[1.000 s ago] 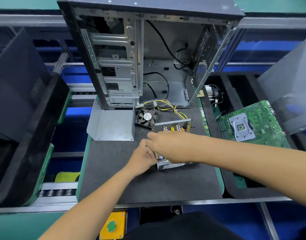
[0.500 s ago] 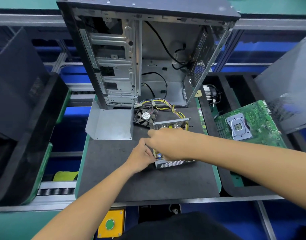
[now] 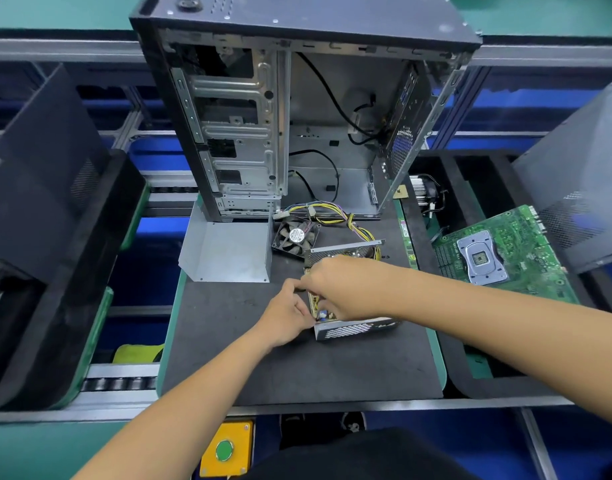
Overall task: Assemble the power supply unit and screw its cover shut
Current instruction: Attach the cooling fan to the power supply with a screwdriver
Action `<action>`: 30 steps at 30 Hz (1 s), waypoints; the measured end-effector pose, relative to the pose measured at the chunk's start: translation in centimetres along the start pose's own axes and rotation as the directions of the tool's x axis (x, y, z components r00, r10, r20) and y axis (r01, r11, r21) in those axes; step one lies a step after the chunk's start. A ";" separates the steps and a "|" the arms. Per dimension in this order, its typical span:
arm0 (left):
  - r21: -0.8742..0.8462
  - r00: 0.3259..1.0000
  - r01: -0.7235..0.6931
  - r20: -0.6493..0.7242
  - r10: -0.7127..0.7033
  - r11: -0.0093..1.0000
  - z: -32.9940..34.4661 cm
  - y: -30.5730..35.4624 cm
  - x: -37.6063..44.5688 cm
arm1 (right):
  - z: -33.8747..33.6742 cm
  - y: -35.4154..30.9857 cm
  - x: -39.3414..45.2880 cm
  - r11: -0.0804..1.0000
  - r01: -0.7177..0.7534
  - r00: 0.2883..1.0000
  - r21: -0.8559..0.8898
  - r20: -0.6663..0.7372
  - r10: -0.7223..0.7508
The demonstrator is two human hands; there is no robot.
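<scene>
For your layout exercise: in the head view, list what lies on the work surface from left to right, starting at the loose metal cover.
Metal cover → fan → power supply, with both hands on it → cooler → motherboard.

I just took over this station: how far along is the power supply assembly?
Early. The power supply base sits open on the mat with its circuit board exposed. Both hands, left hand and right hand, work at its left edge. The fan lies loose and the metal cover is off; no screwing yet.
</scene>
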State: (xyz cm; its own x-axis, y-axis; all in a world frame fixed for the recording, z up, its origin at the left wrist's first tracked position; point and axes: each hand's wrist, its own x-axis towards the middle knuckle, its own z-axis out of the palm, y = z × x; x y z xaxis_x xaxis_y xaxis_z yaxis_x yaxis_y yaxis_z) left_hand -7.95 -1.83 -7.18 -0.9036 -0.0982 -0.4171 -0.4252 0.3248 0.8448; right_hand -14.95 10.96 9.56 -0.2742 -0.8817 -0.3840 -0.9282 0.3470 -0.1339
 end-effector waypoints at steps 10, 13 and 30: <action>0.075 0.996 0.087 -0.012 -0.087 0.993 0.2 0.5 0.0 | -0.3 1.6 0.3 0.984 -0.050 0.985 0.168 -0.152 0.076; 0.086 0.989 0.145 -0.034 -0.143 0.986 0.3 1.0 0.4 | -0.3 2.0 0.3 0.966 -0.056 0.979 0.251 -0.177 0.103; 0.654 0.922 -0.268 -0.039 0.385 0.708 -0.8 16.1 4.9 | -2.1 11.3 -1.3 0.731 -0.328 0.809 0.598 -0.222 0.545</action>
State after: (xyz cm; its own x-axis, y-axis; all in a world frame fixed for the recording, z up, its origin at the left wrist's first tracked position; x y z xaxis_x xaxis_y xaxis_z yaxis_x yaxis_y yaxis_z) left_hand -19.24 2.19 4.64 -0.9989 -0.0019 -0.0469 -0.0247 0.8710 0.4907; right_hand -25.66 15.38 10.51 -0.7834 -0.5947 -0.1806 -0.4380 0.7344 -0.5184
